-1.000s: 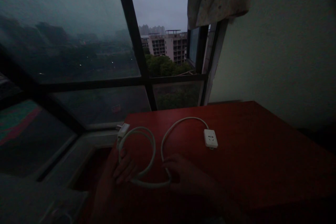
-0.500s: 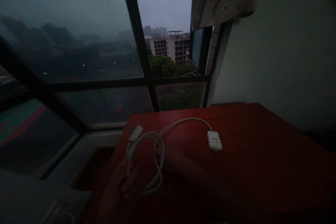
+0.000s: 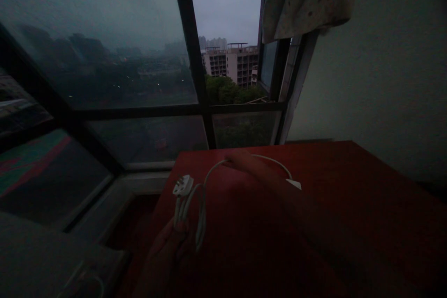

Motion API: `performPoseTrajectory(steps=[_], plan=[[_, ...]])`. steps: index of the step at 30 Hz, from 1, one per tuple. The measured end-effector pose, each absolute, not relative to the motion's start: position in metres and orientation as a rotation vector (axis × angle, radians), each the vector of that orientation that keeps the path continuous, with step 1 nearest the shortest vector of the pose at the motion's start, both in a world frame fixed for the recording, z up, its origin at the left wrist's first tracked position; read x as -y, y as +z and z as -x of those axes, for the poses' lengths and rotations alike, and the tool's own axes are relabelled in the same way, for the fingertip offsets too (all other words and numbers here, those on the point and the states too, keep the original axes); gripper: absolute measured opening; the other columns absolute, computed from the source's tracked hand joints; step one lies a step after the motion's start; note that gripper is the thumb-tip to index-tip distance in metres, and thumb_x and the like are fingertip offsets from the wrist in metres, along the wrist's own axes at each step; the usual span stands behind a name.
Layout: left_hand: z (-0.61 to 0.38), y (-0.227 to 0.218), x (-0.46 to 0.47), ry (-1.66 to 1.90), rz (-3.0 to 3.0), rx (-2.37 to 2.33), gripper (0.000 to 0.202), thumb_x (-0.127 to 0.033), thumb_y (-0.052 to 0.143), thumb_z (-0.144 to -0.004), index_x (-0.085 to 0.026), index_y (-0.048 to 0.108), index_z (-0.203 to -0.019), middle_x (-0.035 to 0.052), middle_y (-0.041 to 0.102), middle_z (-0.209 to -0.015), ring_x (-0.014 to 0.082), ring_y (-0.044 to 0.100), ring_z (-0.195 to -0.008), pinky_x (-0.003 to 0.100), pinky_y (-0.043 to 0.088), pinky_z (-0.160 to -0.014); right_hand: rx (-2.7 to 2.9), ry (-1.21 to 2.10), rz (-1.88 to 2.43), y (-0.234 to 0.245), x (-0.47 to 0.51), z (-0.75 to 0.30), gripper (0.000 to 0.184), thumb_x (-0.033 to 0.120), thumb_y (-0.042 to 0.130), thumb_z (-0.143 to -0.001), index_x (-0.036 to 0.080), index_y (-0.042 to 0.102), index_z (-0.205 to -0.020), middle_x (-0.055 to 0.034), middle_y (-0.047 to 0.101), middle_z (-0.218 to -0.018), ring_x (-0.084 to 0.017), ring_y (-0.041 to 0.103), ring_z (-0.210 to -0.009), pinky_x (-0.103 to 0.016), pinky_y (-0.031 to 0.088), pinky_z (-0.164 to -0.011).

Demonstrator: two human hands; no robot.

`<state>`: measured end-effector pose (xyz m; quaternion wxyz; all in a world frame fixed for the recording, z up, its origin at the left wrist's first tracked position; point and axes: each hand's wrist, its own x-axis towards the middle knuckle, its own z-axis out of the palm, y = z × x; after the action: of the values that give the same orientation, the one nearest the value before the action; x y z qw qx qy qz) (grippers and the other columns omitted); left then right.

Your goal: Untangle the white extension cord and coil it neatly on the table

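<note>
A white extension cord (image 3: pixel 201 216) hangs in loops from my left hand (image 3: pixel 171 240), whose fingers are closed round the coils. Its white plug (image 3: pixel 183 185), prongs showing, sticks up just above that hand. Farther along, toward the table's back edge, my right hand (image 3: pixel 238 160) is closed on the single run of cord. From there the cord curves right to the white socket block (image 3: pixel 294 184), which lies on the red table (image 3: pixel 349 186) and is mostly hidden behind my right forearm.
Dark-framed windows (image 3: pixel 139 112) stand behind and left of the table. A spotted cloth (image 3: pixel 310 0) hangs at the upper right beside a pale wall (image 3: pixel 377 79). At lower left is a pale surface (image 3: pixel 52 247) with a blurred item on it. The light is dim.
My right hand has moved away from the coil, up and right along the cord. The plug has turned so its prongs show, and the loops hang narrower. The view has shifted slightly.
</note>
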<state>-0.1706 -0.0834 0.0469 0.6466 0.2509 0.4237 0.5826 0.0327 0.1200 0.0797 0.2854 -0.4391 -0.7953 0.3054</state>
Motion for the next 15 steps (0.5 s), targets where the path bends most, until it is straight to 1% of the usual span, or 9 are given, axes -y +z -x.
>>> performPoseTrajectory(steps=[4,6,8,9,11,13,14,15], plan=[[0.147,0.047,0.058,1.486,-0.489,-1.051,0.029,-0.043,0.067,-0.077,-0.02,0.05,-0.076,-0.0096,0.039,-0.044,0.0057,0.034,-0.034,0.017,0.025,-0.037,2.198,0.811,1.181,0.11,-0.126,-0.047,0.034,0.036,0.056,-0.09,0.015,0.056,-0.117,-0.0061,0.057,-0.117,-0.024,0.059,-0.1,-0.042,0.051,-0.084],[0.135,0.046,0.04,1.579,-0.412,-1.003,0.027,-0.039,0.066,-0.078,-0.02,0.048,-0.073,-0.01,0.037,-0.045,0.0063,0.034,-0.035,0.018,0.026,-0.037,2.227,0.809,1.18,0.122,-0.126,-0.051,0.034,0.035,0.055,-0.09,0.015,0.055,-0.117,-0.0066,0.057,-0.118,-0.024,0.059,-0.101,-0.042,0.051,-0.084],[0.123,0.046,0.024,1.632,-0.299,-0.908,0.022,-0.033,0.06,-0.083,-0.019,0.047,-0.071,-0.0099,0.035,-0.046,0.0059,0.034,-0.036,0.018,0.027,-0.039,2.256,0.808,1.177,0.13,-0.123,-0.051,0.034,0.036,0.056,-0.09,0.016,0.055,-0.118,-0.0068,0.057,-0.118,-0.023,0.059,-0.1,-0.042,0.051,-0.083],[0.118,0.046,0.017,1.628,-0.238,-0.851,0.022,-0.03,0.057,-0.085,-0.019,0.046,-0.07,-0.0099,0.032,-0.045,0.0057,0.032,-0.036,0.018,0.026,-0.038,2.268,0.812,1.177,0.132,-0.12,-0.051,0.033,0.035,0.056,-0.09,0.015,0.056,-0.115,-0.0065,0.058,-0.115,-0.022,0.06,-0.097,-0.04,0.052,-0.082],[0.109,0.046,0.007,1.585,-0.156,-0.709,0.022,-0.024,0.05,-0.09,-0.018,0.046,-0.07,-0.0094,0.031,-0.046,0.0054,0.031,-0.036,0.018,0.026,-0.039,2.305,0.809,1.168,0.133,-0.11,-0.048,0.024,0.032,0.054,-0.091,0.012,0.063,-0.101,-0.0051,0.064,-0.1,-0.018,0.061,-0.086,-0.032,0.05,-0.075],[0.102,0.043,0.001,1.551,-0.101,-0.569,0.024,-0.02,0.043,-0.094,-0.017,0.048,-0.07,-0.0089,0.032,-0.046,0.005,0.032,-0.037,0.018,0.028,-0.04,2.346,0.75,1.14,0.13,-0.097,-0.044,0.025,0.027,0.049,-0.092,0.012,0.066,-0.084,-0.0037,0.066,-0.082,-0.014,0.059,-0.073,-0.025,0.044,-0.065],[0.099,0.041,-0.001,1.543,-0.076,-0.507,0.025,-0.019,0.04,-0.095,-0.016,0.048,-0.071,-0.0088,0.033,-0.047,0.0048,0.033,-0.037,0.017,0.03,-0.04,2.363,0.7,1.124,0.126,-0.088,-0.042,0.027,0.025,0.046,-0.092,0.012,0.066,-0.08,-0.0034,0.066,-0.078,-0.012,0.057,-0.069,-0.023,0.04,-0.062],[0.098,0.038,-0.002,1.533,-0.051,-0.452,0.026,-0.019,0.039,-0.095,-0.016,0.049,-0.071,-0.0087,0.034,-0.047,0.0046,0.035,-0.038,0.017,0.032,-0.041,2.373,0.645,1.118,0.122,-0.08,-0.04,0.027,0.023,0.045,-0.092,0.013,0.067,-0.08,-0.0034,0.066,-0.077,-0.012,0.056,-0.068,-0.023,0.037,-0.06]])
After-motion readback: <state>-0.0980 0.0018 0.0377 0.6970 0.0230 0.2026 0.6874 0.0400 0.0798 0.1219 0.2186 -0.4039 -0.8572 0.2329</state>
